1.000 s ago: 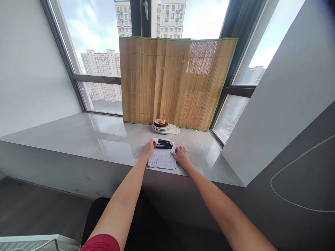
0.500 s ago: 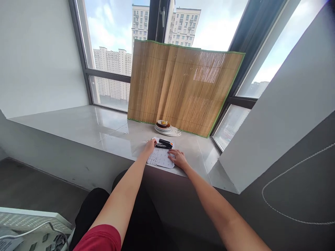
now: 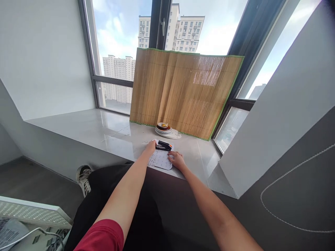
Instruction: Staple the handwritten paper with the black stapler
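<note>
Sheets of paper [image 3: 160, 161] with handwriting lie near the front edge of the window sill. A black stapler [image 3: 163, 146] with an orange spot at its right end rests across their upper part. My left hand [image 3: 150, 147] is closed at the upper left edge of the paper, beside the stapler's left end; its fingertips are partly hidden. On the right edge of the paper lies my right hand [image 3: 177, 160], fingers a little apart and bent, just below the stapler's right end.
Behind the paper, a stack of small plates [image 3: 163, 129] sits on a flat white oval piece [image 3: 176, 134]. A bamboo mat [image 3: 180, 90] leans against the window. At lower left stands a white perforated container [image 3: 34, 212] with a cable. A bead cord [image 3: 264, 205] hangs at right.
The view has shifted slightly, and a shoe now shows at the left. Both hands keep nearly the same places at the paper, and the stapler stays on it.
</note>
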`<state>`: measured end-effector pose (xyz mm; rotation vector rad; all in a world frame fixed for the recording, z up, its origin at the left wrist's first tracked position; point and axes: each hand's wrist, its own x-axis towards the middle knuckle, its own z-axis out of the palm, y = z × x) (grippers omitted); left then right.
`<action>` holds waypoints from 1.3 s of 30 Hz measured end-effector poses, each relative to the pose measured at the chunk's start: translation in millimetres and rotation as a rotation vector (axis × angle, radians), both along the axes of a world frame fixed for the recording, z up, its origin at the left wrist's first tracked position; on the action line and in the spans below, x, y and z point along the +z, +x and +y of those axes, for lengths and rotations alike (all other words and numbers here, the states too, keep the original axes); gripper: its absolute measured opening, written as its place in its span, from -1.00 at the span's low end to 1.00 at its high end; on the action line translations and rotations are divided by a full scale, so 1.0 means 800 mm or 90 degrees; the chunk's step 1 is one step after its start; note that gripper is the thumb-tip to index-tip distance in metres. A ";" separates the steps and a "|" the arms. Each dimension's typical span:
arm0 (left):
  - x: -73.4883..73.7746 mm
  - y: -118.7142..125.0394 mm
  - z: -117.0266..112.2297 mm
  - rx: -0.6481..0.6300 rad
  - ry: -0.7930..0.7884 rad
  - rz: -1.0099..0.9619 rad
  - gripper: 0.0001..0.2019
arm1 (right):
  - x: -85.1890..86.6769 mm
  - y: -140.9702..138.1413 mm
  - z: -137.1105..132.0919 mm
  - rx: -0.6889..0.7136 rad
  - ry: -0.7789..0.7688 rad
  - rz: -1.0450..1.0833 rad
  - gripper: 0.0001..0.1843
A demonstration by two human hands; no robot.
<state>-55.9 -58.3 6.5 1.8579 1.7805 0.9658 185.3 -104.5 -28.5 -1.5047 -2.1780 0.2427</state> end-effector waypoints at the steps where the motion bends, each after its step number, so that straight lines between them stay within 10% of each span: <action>1: 0.003 -0.001 0.001 -0.012 -0.024 0.010 -0.69 | -0.001 0.000 0.000 0.001 0.001 0.002 -0.68; 22: -0.015 -0.015 -0.008 0.095 0.062 -0.014 -0.78 | 0.003 -0.001 -0.008 0.100 -0.031 -0.014 -0.59; 31: -0.021 -0.034 -0.011 0.027 0.013 0.009 -0.57 | -0.007 0.011 0.018 -0.036 -0.009 0.254 -0.51; 39: -0.025 0.003 -0.035 -0.019 -0.015 -0.003 -0.28 | -0.016 0.011 0.030 -0.105 -0.072 0.176 -0.16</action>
